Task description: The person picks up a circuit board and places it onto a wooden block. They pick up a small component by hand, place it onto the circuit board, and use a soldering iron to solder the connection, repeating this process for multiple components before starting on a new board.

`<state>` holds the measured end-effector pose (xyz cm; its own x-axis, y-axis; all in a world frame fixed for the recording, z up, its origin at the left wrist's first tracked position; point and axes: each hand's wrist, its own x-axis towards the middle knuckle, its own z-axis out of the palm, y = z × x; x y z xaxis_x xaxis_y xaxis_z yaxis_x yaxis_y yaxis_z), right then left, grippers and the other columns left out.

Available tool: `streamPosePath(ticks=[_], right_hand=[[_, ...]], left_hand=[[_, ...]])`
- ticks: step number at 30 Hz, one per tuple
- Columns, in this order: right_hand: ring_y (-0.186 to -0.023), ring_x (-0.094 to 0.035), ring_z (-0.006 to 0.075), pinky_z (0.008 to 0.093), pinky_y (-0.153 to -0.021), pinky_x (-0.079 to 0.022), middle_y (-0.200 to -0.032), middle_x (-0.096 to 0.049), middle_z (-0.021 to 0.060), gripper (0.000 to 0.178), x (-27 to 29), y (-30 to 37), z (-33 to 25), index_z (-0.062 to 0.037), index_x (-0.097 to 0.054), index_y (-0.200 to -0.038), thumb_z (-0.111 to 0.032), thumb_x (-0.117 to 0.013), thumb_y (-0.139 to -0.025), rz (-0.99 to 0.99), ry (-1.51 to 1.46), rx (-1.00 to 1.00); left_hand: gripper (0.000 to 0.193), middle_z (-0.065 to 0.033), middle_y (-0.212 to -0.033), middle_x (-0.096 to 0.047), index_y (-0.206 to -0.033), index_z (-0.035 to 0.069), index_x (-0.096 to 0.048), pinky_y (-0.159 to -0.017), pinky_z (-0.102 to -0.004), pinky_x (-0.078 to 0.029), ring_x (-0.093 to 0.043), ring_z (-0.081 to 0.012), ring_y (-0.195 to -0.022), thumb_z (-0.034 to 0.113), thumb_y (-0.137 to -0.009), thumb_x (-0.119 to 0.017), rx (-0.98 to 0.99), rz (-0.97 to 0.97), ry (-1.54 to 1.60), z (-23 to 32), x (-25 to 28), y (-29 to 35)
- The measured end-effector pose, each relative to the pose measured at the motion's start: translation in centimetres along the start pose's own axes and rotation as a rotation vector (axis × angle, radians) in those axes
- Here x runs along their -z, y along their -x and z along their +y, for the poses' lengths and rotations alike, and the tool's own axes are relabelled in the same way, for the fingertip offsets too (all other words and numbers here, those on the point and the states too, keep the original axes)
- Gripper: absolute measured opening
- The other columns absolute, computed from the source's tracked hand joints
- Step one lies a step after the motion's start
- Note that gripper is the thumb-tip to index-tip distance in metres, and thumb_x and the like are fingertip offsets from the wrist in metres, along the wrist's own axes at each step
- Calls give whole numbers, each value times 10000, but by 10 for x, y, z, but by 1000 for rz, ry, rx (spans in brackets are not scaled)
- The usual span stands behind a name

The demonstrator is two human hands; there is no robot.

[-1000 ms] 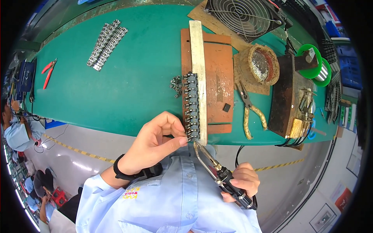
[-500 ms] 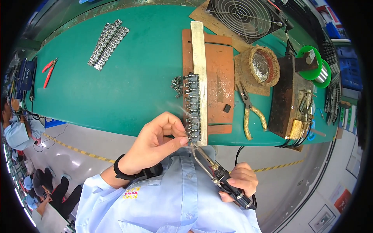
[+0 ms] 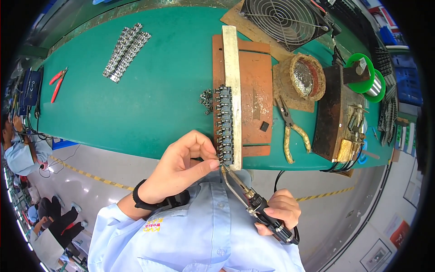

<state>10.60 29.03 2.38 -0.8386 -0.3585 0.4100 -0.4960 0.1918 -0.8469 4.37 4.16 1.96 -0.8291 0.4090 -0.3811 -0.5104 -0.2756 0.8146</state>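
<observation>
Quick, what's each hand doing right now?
Left hand: fingers pinched at the row of small parts; what it holds cannot be told.
Right hand: closed around the soldering iron.

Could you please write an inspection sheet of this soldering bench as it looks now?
Surface: green bench mat with a brown board on it.
Job's things: row of small parts along a metal bar; soldering iron, tip at the row's near end.
Clutter: yellow-handled pliers, red cutters, loose metal parts, solder spool, fan.
Grips: left hand pinches at the row's near end; right hand holds the iron.
Cables: black lead below the bench edge.
Surroundings: grey floor, people seated at left.
</observation>
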Motion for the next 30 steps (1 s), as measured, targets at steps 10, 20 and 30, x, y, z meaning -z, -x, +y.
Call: streamPosePath(ticks=[10, 20, 30], right_hand=[[-485, -549, 184, 285, -501, -403, -588, -576, 47, 405, 0, 0, 2, -42, -559, -929, -147, -762, -595, 6, 7, 30], [-711, -495, 121, 265, -595, -394, -914, -534, 141, 551, -10, -8, 15, -14, -438, -1106, -344, -673, -732, 589, 35, -313], [-659, -487, 118, 246, -610, -419, -928, -558, 147, 590, -13, -44, 35, -26, -378, -1228, -289, -638, -768, 631, 267, -504]], left_hand=[[148, -26, -870, -560, -923, 33, -458, -734, -230, -443, -534, -88, -829, 11, -825, -566, 13, 4, 17, 2, -1, 0], [150, -23, -863, -556, -918, 33, -460, -719, -226, -442, -533, -86, -825, 7, -819, -570, 6, -4, 9, 2, -3, 1], [160, -33, -822, -527, -899, 31, -451, -720, -257, -471, -538, -106, -800, -35, -802, -559, 22, 8, -34, 3, 1, 1]])
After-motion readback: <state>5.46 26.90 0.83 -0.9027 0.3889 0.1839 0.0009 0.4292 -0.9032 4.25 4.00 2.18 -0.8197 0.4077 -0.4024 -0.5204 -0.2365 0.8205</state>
